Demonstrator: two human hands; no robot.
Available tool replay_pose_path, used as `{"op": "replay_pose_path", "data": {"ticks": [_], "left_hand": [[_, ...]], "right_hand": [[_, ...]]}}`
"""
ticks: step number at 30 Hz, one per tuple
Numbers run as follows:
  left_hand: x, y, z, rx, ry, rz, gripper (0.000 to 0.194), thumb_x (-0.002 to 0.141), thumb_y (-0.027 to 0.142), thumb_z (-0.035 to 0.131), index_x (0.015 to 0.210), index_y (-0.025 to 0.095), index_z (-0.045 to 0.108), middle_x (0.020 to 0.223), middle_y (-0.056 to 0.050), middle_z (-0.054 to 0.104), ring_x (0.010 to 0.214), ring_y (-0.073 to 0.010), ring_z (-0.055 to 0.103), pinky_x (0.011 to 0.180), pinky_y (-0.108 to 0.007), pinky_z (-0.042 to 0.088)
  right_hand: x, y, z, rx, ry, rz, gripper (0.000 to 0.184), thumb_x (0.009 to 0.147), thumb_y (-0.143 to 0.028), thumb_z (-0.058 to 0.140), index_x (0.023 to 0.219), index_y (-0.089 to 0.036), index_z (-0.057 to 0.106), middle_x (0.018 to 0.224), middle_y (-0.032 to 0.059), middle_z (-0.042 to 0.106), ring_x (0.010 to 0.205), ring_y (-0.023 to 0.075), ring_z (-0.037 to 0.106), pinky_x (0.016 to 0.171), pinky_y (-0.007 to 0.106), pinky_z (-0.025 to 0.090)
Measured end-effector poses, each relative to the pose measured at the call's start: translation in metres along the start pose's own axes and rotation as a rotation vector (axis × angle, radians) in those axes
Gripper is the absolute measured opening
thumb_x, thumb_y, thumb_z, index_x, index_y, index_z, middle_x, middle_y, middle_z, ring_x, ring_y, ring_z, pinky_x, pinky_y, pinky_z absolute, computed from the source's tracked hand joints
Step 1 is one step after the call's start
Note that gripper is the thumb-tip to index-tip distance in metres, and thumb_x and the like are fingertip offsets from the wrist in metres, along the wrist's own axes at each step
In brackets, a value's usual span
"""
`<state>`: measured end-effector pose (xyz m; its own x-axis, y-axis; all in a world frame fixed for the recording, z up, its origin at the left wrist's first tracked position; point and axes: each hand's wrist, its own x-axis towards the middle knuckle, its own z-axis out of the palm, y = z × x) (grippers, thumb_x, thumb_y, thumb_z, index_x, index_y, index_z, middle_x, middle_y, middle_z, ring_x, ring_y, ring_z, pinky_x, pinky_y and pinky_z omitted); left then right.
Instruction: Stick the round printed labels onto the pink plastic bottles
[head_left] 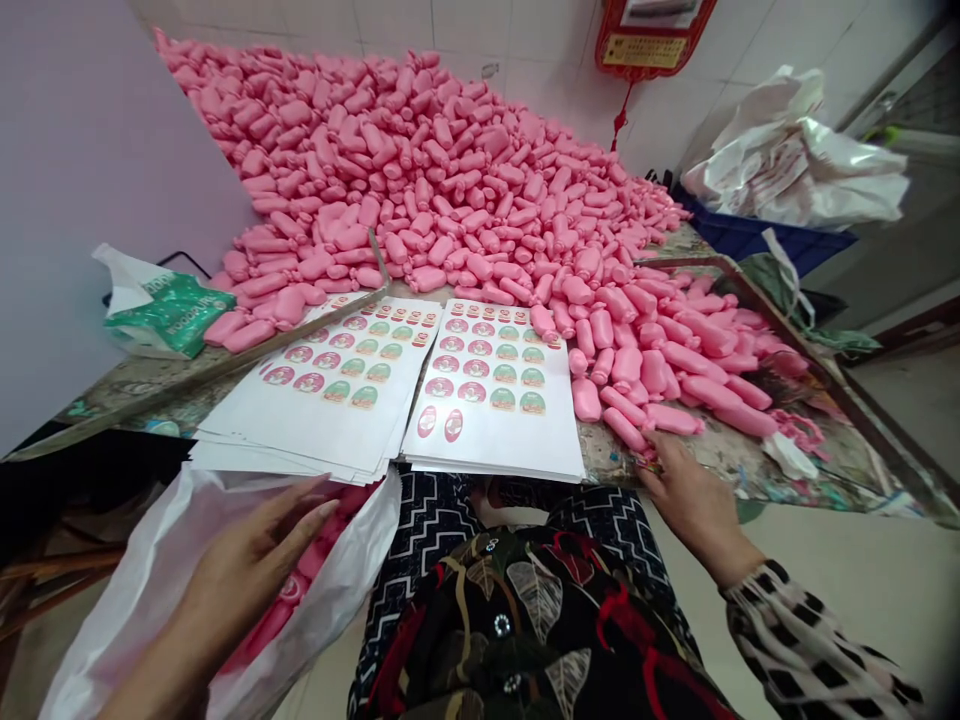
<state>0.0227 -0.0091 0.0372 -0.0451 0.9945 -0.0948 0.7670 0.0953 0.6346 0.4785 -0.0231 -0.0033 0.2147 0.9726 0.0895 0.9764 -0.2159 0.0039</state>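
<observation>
My left hand (259, 545) hovers over the mouth of a white bag (142, 570), its fingers stretched out and holding nothing. Inside the bag lie pink plastic bottles (281, 605), partly covered by that hand. At the table's front edge, my right hand (694, 500) has its thumb and fingertips at the near end of a small pink bottle (624, 430), which still lies among others. Between my hands rest two stacks of sticker sheets, a left stack (300, 430) and a right stack (495, 435), printed with rounded pink and green labels.
A large heap of pink bottles (450, 170) covers the back of the table and spreads to the right. A green tissue pack (169, 310) sits at the left. Wooden strips (247, 365) edge the work area. White plastic bags (795, 160) fill a blue crate (757, 235) at the right.
</observation>
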Motion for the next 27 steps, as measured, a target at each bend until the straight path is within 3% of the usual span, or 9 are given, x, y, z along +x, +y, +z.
{"op": "replay_pose_path", "data": {"ticks": [3, 6, 9, 12, 15, 17, 20, 24, 27], "left_hand": [[0.003, 0.036, 0.018, -0.26, -0.138, 0.006, 0.045, 0.076, 0.053, 0.054, 0.108, 0.023, 0.064, 0.11, -0.004, 0.067, 0.101, -0.0235, 0.061, 0.087, -0.037, 0.049], [0.008, 0.07, 0.039, -0.365, -0.212, 0.103, 0.041, 0.081, 0.046, 0.053, 0.114, 0.024, 0.061, 0.113, -0.005, 0.065, 0.101, -0.0211, 0.059, 0.094, -0.038, 0.044], [0.011, 0.095, 0.058, -0.326, -0.245, 0.307, 0.047, 0.081, 0.039, 0.056, 0.126, 0.028, 0.051, 0.131, -0.003, 0.052, 0.119, -0.0211, 0.047, 0.105, -0.04, 0.031], [0.011, 0.111, 0.073, -0.345, -0.462, 0.408, 0.054, 0.076, 0.034, 0.062, 0.128, 0.029, 0.049, 0.132, -0.003, 0.051, 0.119, -0.0226, 0.046, 0.104, -0.039, 0.031], [0.01, 0.114, 0.081, -0.55, -0.776, 0.316, 0.039, 0.075, 0.028, 0.06, 0.114, 0.022, 0.059, 0.105, -0.003, 0.065, 0.092, -0.0191, 0.059, 0.084, -0.032, 0.045], [0.009, 0.109, 0.083, -0.665, -0.876, 0.155, 0.033, 0.075, 0.03, 0.059, 0.106, 0.018, 0.059, 0.083, -0.002, 0.065, 0.072, -0.0153, 0.059, 0.069, -0.028, 0.047], [0.01, 0.095, 0.08, -0.647, -0.68, 0.008, 0.031, 0.076, 0.036, 0.059, 0.1, 0.018, 0.055, 0.071, 0.002, 0.059, 0.061, -0.0123, 0.054, 0.061, -0.026, 0.045], [0.018, 0.081, 0.073, -0.235, -0.233, 0.18, 0.021, 0.08, 0.04, 0.053, 0.08, 0.019, 0.055, 0.075, 0.001, 0.057, 0.071, -0.015, 0.054, 0.069, -0.029, 0.044], [0.027, 0.077, 0.075, 0.027, -0.14, 0.333, 0.023, 0.086, 0.039, 0.044, 0.09, 0.021, 0.058, 0.092, -0.004, 0.062, 0.088, -0.0193, 0.057, 0.079, -0.033, 0.044]], "right_hand": [[0.001, 0.003, -0.006, 0.174, 0.061, 0.006, 0.04, 0.084, -0.032, 0.047, 0.122, -0.02, 0.049, 0.115, 0.0097, 0.06, 0.081, 0.0232, 0.061, 0.064, 0.033, 0.044], [0.0, -0.015, -0.024, 0.513, 0.07, -0.036, 0.039, 0.083, -0.035, 0.05, 0.119, -0.019, 0.052, 0.108, 0.0092, 0.062, 0.081, 0.0213, 0.061, 0.07, 0.034, 0.046], [-0.003, -0.053, -0.053, 0.782, -0.14, -0.312, 0.031, 0.085, -0.036, 0.05, 0.11, -0.021, 0.058, 0.104, 0.0074, 0.063, 0.09, 0.0206, 0.059, 0.076, 0.033, 0.047], [-0.007, -0.095, -0.079, 0.758, -0.319, -0.587, 0.022, 0.083, -0.029, 0.052, 0.102, -0.024, 0.062, 0.091, 0.0031, 0.064, 0.079, 0.0163, 0.058, 0.071, 0.03, 0.044], [-0.005, -0.126, -0.086, 0.786, -0.42, -0.718, 0.021, 0.081, -0.027, 0.055, 0.101, -0.026, 0.063, 0.088, 0.0003, 0.064, 0.078, 0.0141, 0.056, 0.071, 0.027, 0.042], [0.004, -0.139, -0.078, 0.865, -0.453, -0.68, 0.03, 0.08, -0.034, 0.058, 0.109, -0.027, 0.058, 0.093, -0.0003, 0.063, 0.078, 0.0132, 0.055, 0.069, 0.025, 0.042], [0.028, -0.151, -0.054, 0.922, -0.401, -0.527, 0.037, 0.085, -0.045, 0.05, 0.117, -0.028, 0.053, 0.097, 0.0004, 0.06, 0.076, 0.0119, 0.054, 0.068, 0.025, 0.041], [0.054, -0.164, -0.025, 0.667, -0.216, -0.413, 0.023, 0.089, -0.037, 0.045, 0.096, -0.026, 0.064, 0.092, 0.0018, 0.058, 0.086, 0.0151, 0.053, 0.075, 0.027, 0.037], [0.061, -0.174, -0.017, 0.537, -0.166, -0.386, 0.02, 0.088, -0.033, 0.046, 0.097, -0.026, 0.063, 0.094, 0.0022, 0.057, 0.084, 0.0149, 0.054, 0.072, 0.026, 0.035]]}}
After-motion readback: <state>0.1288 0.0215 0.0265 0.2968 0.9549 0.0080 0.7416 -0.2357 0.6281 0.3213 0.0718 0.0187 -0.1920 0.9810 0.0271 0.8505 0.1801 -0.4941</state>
